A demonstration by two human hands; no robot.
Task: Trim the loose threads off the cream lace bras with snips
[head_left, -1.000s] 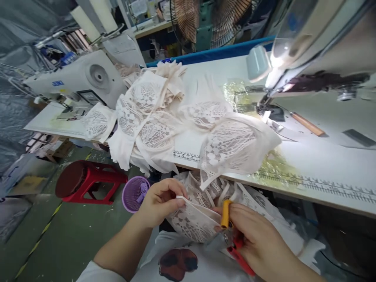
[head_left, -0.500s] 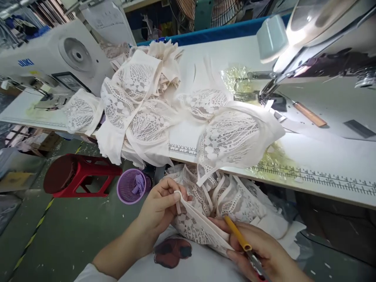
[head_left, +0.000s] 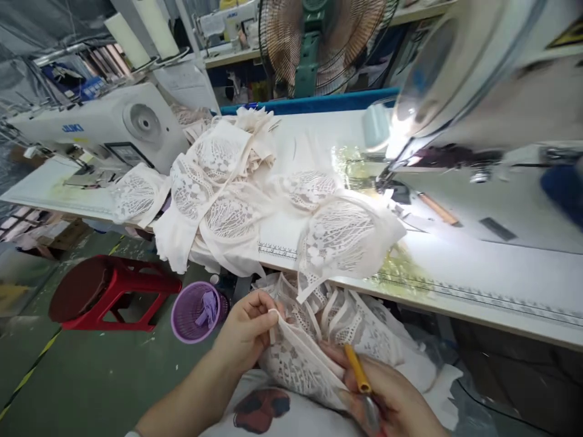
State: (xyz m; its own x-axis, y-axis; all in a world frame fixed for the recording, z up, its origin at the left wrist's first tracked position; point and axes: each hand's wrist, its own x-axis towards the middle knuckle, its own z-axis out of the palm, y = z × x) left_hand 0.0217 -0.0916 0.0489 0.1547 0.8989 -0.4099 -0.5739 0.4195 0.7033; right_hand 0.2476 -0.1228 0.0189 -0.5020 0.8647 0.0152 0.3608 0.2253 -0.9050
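Above my lap I hold a white lace bra (head_left: 296, 364) between both hands. My left hand (head_left: 248, 328) is closed, thumb and fingers pinching the narrow end of its edge. My right hand (head_left: 382, 388) grips the lower end of the same edge. Also in that hand is a yellow-handled tool (head_left: 357, 368) with a metal part, perhaps thread snips; it is blurred and partly covered by the fingers. Right behind my hands, more lace bras (head_left: 364, 328) hang in a heap below the table edge. Another lace bra (head_left: 341, 237) lies on the table above them, one strap dangling over the edge.
A sewing machine (head_left: 146, 124) stands at the left, beside a pile of lace bras (head_left: 223, 176). Under the lit machine head at the right lies a wooden-handled tool (head_left: 439, 209). On the floor are a red stool (head_left: 118, 291) and a purple basket (head_left: 182, 321). A fan (head_left: 314, 48) stands behind.
The camera view has tilted up, so the table sits lower in the picture and more of the fan shows. Both hands keep their hold on the bra; the right hand has shifted slightly.
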